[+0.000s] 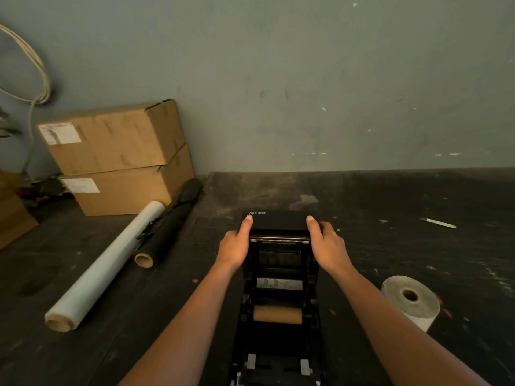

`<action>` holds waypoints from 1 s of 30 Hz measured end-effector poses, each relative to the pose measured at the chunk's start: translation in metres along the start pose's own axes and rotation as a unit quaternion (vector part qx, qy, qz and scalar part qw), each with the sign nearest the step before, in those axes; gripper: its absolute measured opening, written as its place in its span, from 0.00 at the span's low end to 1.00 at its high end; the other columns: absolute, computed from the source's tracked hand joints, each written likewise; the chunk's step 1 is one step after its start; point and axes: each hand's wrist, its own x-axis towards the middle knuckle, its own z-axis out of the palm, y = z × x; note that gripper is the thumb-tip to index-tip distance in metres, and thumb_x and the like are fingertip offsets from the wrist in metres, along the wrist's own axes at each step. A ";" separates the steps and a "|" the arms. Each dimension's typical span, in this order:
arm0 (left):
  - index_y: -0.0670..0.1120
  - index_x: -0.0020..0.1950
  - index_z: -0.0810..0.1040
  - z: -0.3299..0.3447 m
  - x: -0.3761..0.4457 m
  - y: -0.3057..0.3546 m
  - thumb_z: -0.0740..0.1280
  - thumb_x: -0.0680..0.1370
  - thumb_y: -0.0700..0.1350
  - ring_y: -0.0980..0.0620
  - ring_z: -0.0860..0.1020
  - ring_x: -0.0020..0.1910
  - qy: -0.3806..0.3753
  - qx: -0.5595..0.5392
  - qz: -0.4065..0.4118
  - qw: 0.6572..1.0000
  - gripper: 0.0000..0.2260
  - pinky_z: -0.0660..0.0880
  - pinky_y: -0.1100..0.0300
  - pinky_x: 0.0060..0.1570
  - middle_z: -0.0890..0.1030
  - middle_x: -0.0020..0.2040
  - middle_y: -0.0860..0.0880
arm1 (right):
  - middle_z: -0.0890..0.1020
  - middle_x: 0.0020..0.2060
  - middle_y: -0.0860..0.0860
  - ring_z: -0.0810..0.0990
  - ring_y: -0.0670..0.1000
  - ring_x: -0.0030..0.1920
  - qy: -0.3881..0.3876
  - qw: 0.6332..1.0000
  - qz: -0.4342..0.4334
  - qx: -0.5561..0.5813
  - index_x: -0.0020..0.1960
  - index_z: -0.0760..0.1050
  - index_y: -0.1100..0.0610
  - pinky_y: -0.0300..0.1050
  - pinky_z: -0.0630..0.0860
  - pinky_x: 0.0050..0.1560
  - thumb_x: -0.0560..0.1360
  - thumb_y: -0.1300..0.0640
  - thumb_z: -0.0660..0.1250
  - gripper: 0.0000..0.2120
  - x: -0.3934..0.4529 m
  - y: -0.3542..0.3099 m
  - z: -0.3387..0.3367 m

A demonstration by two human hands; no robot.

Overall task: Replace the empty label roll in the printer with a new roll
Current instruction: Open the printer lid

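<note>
A black label printer (278, 344) stands open on the dark table in front of me. Its lid (278, 220), marked Xprinter, is swung up and away from me. My left hand (235, 245) grips the lid's left edge and my right hand (324, 243) grips its right edge, thumbs on top. Inside the printer's bay lies a bare brown cardboard core (277, 315), the empty roll. A full white label roll (411, 300) rests on the table to the right of the printer, beside my right forearm.
At the left lie a long roll of clear film (103, 267) and a black roll (167, 229). Two stacked cardboard boxes (119, 157) stand against the grey wall. A small white pen-like object (440, 223) lies at the far right.
</note>
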 end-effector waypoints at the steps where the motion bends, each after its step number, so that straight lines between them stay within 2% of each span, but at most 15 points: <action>1: 0.44 0.58 0.80 0.001 0.001 0.000 0.54 0.67 0.74 0.46 0.77 0.57 -0.002 -0.002 -0.002 1.000 0.39 0.70 0.45 0.64 0.80 0.58 0.44 | 0.76 0.62 0.58 0.72 0.59 0.63 -0.003 1.000 0.000 -0.003 0.67 0.67 0.56 0.54 0.67 0.58 0.75 0.32 0.48 0.33 0.002 0.000 -0.001; 3: 0.46 0.58 0.80 -0.001 0.003 0.002 0.55 0.66 0.74 0.47 0.78 0.57 -0.021 -0.012 -0.015 1.000 0.38 0.71 0.46 0.63 0.81 0.56 0.45 | 0.74 0.65 0.57 0.71 0.58 0.65 -0.018 1.000 0.004 0.005 0.69 0.67 0.54 0.53 0.67 0.60 0.74 0.31 0.49 0.35 0.004 0.001 -0.005; 5: 0.51 0.58 0.80 -0.009 -0.001 0.001 0.56 0.67 0.74 0.50 0.77 0.57 -0.080 -0.046 -0.036 0.995 0.34 0.70 0.47 0.63 0.83 0.55 0.50 | 0.71 0.69 0.54 0.68 0.56 0.69 -0.051 0.998 0.010 0.038 0.72 0.64 0.50 0.52 0.64 0.64 0.73 0.29 0.48 0.36 0.000 0.007 -0.012; 7: 0.56 0.65 0.75 -0.018 -0.009 -0.013 0.56 0.67 0.76 0.51 0.72 0.66 -0.122 -0.082 -0.033 0.989 0.35 0.65 0.45 0.68 0.78 0.64 0.54 | 0.69 0.71 0.51 0.66 0.53 0.71 -0.065 0.995 0.014 0.080 0.74 0.61 0.48 0.53 0.62 0.67 0.72 0.29 0.49 0.36 -0.015 0.021 -0.018; 9: 0.57 0.72 0.67 -0.022 -0.020 -0.039 0.56 0.64 0.78 0.52 0.68 0.70 -0.090 -0.088 -0.002 0.992 0.41 0.62 0.46 0.70 0.71 0.71 0.53 | 0.69 0.71 0.51 0.68 0.52 0.70 -0.044 0.993 0.026 0.105 0.73 0.61 0.48 0.53 0.64 0.68 0.71 0.29 0.51 0.37 -0.036 0.043 -0.021; 11: 0.53 0.72 0.67 -0.021 -0.033 -0.070 0.58 0.66 0.75 0.54 0.68 0.69 -0.030 -0.068 0.022 0.997 0.41 0.63 0.50 0.70 0.71 0.71 0.51 | 0.71 0.69 0.51 0.71 0.49 0.66 -0.029 0.994 0.040 0.095 0.73 0.62 0.48 0.49 0.67 0.62 0.72 0.32 0.55 0.34 -0.059 0.066 -0.018; 13: 0.50 0.70 0.71 -0.015 -0.045 -0.097 0.61 0.72 0.67 0.60 0.69 0.65 -0.012 -0.010 0.061 0.998 0.32 0.64 0.60 0.65 0.74 0.68 0.50 | 0.71 0.69 0.51 0.71 0.49 0.65 -0.052 0.996 0.042 0.052 0.73 0.61 0.49 0.46 0.68 0.59 0.74 0.38 0.60 0.31 -0.078 0.086 -0.010; 16: 0.47 0.69 0.73 0.000 -0.059 -0.120 0.61 0.79 0.54 0.61 0.71 0.63 -0.050 0.138 0.138 0.980 0.20 0.65 0.69 0.59 0.77 0.66 0.50 | 0.69 0.71 0.51 0.67 0.50 0.70 -0.109 0.993 0.002 -0.055 0.74 0.60 0.51 0.47 0.67 0.66 0.75 0.43 0.63 0.30 -0.092 0.102 0.006; 17: 0.47 0.67 0.74 0.005 -0.061 -0.124 0.60 0.80 0.52 0.59 0.74 0.62 -0.060 0.174 0.166 0.969 0.18 0.68 0.69 0.59 0.78 0.64 0.50 | 0.68 0.72 0.51 0.67 0.50 0.71 -0.122 0.988 -0.015 -0.092 0.73 0.60 0.52 0.47 0.66 0.68 0.75 0.44 0.63 0.30 -0.093 0.103 0.011; 19: 0.46 0.64 0.76 0.013 -0.065 -0.127 0.60 0.81 0.48 0.57 0.77 0.57 -0.077 0.205 0.188 0.958 0.14 0.73 0.61 0.60 0.80 0.59 0.49 | 0.65 0.73 0.51 0.65 0.51 0.72 -0.141 0.979 -0.033 -0.147 0.74 0.60 0.53 0.48 0.65 0.70 0.76 0.46 0.63 0.29 -0.092 0.102 0.019; 20: 0.45 0.65 0.75 0.015 -0.066 -0.127 0.60 0.81 0.47 0.57 0.77 0.57 -0.080 0.213 0.184 0.956 0.14 0.72 0.59 0.62 0.80 0.60 0.48 | 0.63 0.74 0.52 0.65 0.52 0.72 -0.147 0.975 -0.034 -0.163 0.74 0.60 0.53 0.49 0.65 0.71 0.76 0.47 0.63 0.29 -0.090 0.101 0.023; 22: 0.43 0.68 0.72 0.018 -0.066 -0.129 0.60 0.81 0.44 0.53 0.75 0.63 -0.070 0.230 0.176 0.954 0.16 0.68 0.60 0.67 0.77 0.65 0.47 | 0.62 0.74 0.52 0.65 0.53 0.72 -0.157 0.969 -0.034 -0.188 0.73 0.61 0.53 0.51 0.65 0.71 0.77 0.49 0.62 0.27 -0.089 0.102 0.028; 24: 0.42 0.69 0.72 0.019 -0.067 -0.129 0.61 0.80 0.42 0.51 0.74 0.65 -0.051 0.242 0.175 0.953 0.17 0.67 0.60 0.67 0.77 0.65 0.46 | 0.58 0.75 0.53 0.62 0.54 0.73 -0.178 0.956 -0.031 -0.232 0.74 0.58 0.52 0.55 0.64 0.71 0.78 0.49 0.60 0.27 -0.090 0.103 0.031; 27: 0.44 0.65 0.75 0.023 -0.073 -0.126 0.60 0.80 0.41 0.53 0.78 0.56 -0.025 0.235 0.173 0.956 0.14 0.73 0.63 0.57 0.81 0.57 0.47 | 0.52 0.77 0.54 0.56 0.58 0.75 -0.203 0.927 -0.032 -0.313 0.76 0.53 0.49 0.62 0.57 0.72 0.79 0.47 0.56 0.27 -0.092 0.103 0.035; 30: 0.45 0.59 0.77 0.025 -0.076 -0.123 0.59 0.80 0.41 0.55 0.79 0.46 -0.001 0.240 0.161 0.957 0.10 0.76 0.61 0.48 0.80 0.49 0.49 | 0.53 0.76 0.55 0.57 0.59 0.75 -0.185 0.927 -0.027 -0.326 0.75 0.56 0.49 0.62 0.56 0.72 0.80 0.48 0.54 0.24 -0.092 0.096 0.039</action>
